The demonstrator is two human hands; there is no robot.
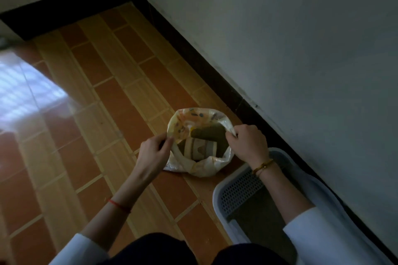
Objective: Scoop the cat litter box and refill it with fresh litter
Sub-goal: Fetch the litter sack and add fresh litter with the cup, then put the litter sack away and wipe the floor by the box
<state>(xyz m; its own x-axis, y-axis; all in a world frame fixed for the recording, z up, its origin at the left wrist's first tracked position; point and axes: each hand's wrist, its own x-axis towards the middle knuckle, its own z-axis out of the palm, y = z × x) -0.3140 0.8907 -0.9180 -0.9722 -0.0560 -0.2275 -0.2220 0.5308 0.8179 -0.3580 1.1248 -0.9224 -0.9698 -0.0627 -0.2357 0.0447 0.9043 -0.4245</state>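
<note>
A printed plastic litter bag (189,120) stands on the tiled floor with its mouth spread wide. Dark litter shows inside it, along with a pale banded part I cannot identify. My left hand (154,150) pinches the bag's left rim. My right hand (247,142) pinches the right rim, and the two hold the opening apart. A white litter box (217,193) with a perforated step and dark litter inside lies at the lower right, against the wall. My right forearm crosses over it.
The floor (103,97) is orange and tan tile with a bright window reflection at the left. A dark skirting (193,49) runs along the grey wall on the right. My dark-clothed knees fill the bottom edge.
</note>
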